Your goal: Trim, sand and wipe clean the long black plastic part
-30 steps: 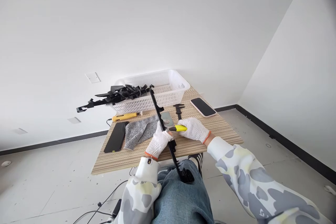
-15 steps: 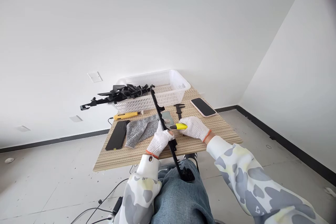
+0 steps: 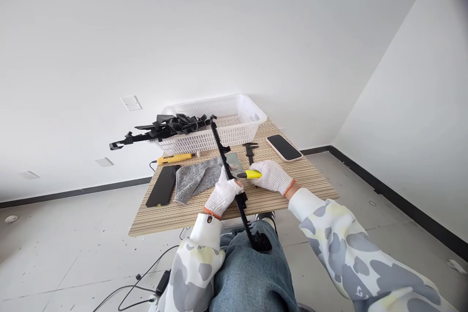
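My left hand (image 3: 224, 194), in a white knit glove, is closed around the middle of a long black plastic strip (image 3: 241, 209) with clips along its side. The strip slants from near the basket's front down to my knee, where its wide lower end rests. In my gloved right hand (image 3: 272, 177) is a yellow utility knife (image 3: 253, 174), its tip pointing left at the strip beside my left fingers. Whether the blade touches the strip is too small to tell. Just beyond the knife lie a grey-green flat piece (image 3: 233, 161) and a black caliper (image 3: 250, 151).
A white plastic basket (image 3: 241, 132) at the table's back holds several black plastic parts (image 3: 171, 126), some jutting out left. On the wooden table (image 3: 307, 180) are a grey cloth (image 3: 195, 180), a black phone (image 3: 163, 186), a pink-edged phone (image 3: 284, 148) and a yellow corded tool (image 3: 175, 158). Cables (image 3: 127, 297) lie on the floor.
Both hands, the strip and the knife hold nearly the same positions. The view has shifted very slightly.
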Demonstrator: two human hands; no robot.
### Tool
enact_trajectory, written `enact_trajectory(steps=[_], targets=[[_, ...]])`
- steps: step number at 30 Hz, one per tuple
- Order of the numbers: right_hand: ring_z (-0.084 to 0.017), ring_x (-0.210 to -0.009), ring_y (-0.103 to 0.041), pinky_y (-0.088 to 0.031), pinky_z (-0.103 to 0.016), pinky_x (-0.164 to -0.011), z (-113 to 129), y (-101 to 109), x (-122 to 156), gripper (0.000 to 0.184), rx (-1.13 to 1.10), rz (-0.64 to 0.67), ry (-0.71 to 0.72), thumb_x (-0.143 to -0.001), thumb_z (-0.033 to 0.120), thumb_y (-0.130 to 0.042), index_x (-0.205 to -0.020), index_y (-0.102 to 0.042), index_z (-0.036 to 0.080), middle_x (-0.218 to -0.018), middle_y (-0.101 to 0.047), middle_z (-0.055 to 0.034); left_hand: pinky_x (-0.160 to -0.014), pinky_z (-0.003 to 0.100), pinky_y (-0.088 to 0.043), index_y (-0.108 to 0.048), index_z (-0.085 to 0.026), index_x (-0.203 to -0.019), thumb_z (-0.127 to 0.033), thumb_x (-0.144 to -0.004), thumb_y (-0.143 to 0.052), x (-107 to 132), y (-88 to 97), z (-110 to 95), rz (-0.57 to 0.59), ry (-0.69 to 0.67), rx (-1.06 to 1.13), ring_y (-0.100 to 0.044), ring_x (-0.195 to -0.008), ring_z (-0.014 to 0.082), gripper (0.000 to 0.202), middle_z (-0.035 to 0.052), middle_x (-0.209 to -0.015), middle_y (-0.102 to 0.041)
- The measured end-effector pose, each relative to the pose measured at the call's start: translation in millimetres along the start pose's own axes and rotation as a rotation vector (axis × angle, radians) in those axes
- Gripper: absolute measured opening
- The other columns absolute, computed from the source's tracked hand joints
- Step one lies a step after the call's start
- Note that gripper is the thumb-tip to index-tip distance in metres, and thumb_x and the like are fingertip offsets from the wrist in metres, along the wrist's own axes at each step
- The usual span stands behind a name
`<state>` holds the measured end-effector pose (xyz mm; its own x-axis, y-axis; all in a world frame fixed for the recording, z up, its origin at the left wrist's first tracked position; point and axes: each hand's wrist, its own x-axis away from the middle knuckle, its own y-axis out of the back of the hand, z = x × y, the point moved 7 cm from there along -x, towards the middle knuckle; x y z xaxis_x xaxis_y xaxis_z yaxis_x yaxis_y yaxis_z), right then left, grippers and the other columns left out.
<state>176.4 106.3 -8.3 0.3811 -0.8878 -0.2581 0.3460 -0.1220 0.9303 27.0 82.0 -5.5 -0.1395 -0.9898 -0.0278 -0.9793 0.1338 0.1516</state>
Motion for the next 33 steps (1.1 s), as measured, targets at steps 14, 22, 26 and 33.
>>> enact_trajectory(steps=[14, 22, 26, 33], targets=[[-0.018, -0.067, -0.065, -0.035, -0.027, -0.061, -2, 4, -7, 0.018, -0.068, 0.072, 0.043, -0.084, 0.035, -0.066, -0.084, -0.078, 0.021, -0.077, -0.077, -0.0052, -0.063, 0.024, -0.046, -0.055, -0.022, -0.123, -0.012, -0.06, -0.057, 1, -1.0, 1, 0.028, 0.006, 0.039, -0.051, -0.059, 0.0105, 0.063, -0.0072, -0.07, -0.056], [-0.014, -0.059, -0.057, -0.035, -0.025, -0.058, -6, 9, -16, 0.02, -0.266, 0.212, 0.1, -0.08, 0.035, -0.067, -0.074, -0.077, 0.02, -0.066, -0.071, -0.0004, -0.063, 0.025, -0.046, -0.052, -0.022, -0.125, -0.011, -0.061, -0.058, 0, -2.3, 6, 0.048, 0.036, -0.018, -0.049, -0.059, 0.0106, 0.065, -0.0082, -0.068, -0.054], [-0.013, -0.061, -0.057, -0.036, -0.024, -0.059, -4, 5, -16, 0.021, -0.325, 0.189, 0.1, -0.079, 0.035, -0.067, -0.076, -0.076, 0.016, -0.068, -0.07, -0.0004, -0.065, 0.026, -0.048, -0.051, -0.022, -0.125, -0.014, -0.062, -0.061, -1, -3.2, 11, 0.075, 0.035, 0.012, -0.051, -0.059, 0.0105, 0.064, -0.0066, -0.072, -0.058], [-0.013, -0.062, -0.056, -0.035, -0.024, -0.059, -4, 4, -17, 0.022, -0.37, 0.23, 0.069, -0.078, 0.035, -0.065, -0.075, -0.074, 0.014, -0.066, -0.066, -0.0003, -0.061, 0.025, -0.047, -0.052, -0.022, -0.122, -0.014, -0.061, -0.063, -2, -3.9, 12, 0.061, 0.006, 0.028, -0.049, -0.059, 0.01, 0.062, -0.007, -0.072, -0.056]])
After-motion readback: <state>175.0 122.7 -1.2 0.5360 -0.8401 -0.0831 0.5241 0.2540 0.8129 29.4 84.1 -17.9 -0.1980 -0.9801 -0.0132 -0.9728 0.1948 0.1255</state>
